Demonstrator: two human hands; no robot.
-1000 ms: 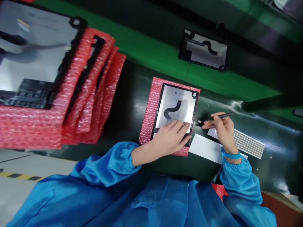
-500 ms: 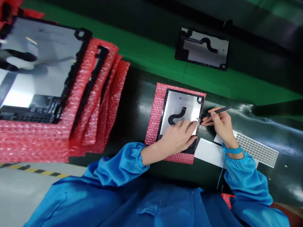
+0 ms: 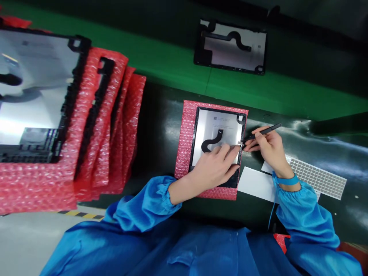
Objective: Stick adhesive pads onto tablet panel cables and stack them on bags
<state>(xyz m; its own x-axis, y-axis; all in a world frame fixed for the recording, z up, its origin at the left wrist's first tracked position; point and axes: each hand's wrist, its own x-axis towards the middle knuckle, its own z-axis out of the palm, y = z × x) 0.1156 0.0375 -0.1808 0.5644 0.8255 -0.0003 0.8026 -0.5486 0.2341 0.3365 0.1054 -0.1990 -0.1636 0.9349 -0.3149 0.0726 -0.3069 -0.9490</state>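
Note:
A tablet back panel (image 3: pixel 220 128) with a black flex cable lies on a sheet of red bubble wrap (image 3: pixel 186 142) on the dark bench. My left hand (image 3: pixel 217 168) lies flat on the panel's near right part, fingers stretched out and pressing it down. My right hand (image 3: pixel 266 147) is closed on black tweezers (image 3: pixel 260 133). Their tip touches the panel's right edge, close to my left fingertips. A small pale piece sits at the tip.
A tall stack of panels in red bubble wrap (image 3: pixel 71 126) fills the left. Another panel (image 3: pixel 231 48) lies beyond the green strip (image 3: pixel 178 65). A white gridded sticker sheet (image 3: pixel 316 177) and a white card (image 3: pixel 254 184) lie under my right wrist.
My right hand has brought the tweezers' tip leftward from off the panel onto its right edge. My left hand has stayed on the panel. The view has shifted a little.

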